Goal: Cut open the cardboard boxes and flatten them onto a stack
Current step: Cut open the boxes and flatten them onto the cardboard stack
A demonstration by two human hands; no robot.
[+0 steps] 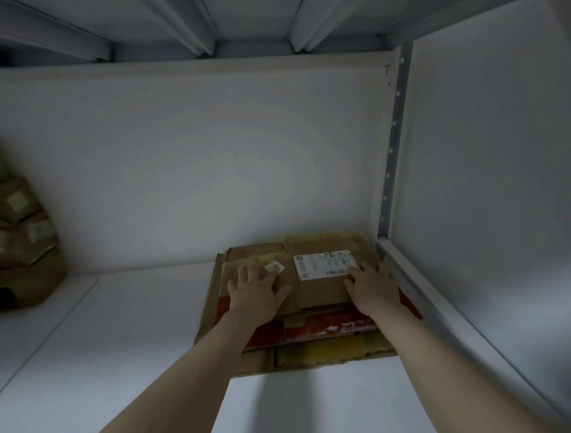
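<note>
Head view: left hand [254, 290] and right hand [372, 286] lay flat, fingers straight, on flattened box [319, 293]. Label [324, 263] between them was unreadable. Sticker [274, 267] just ahead of left hand began "20".

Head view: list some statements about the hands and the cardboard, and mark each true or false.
1. The left hand and the right hand both lie flat on the top flattened box. True.
2. The shipping label lies under the left hand. False: it shows between the hands, nearer the right hand.
3. The stack sits beside the shelf upright. True.
4. The right hand holds a knife. False: it holds nothing.
5. The pile of boxes stands at the far right. False: far left.
</note>
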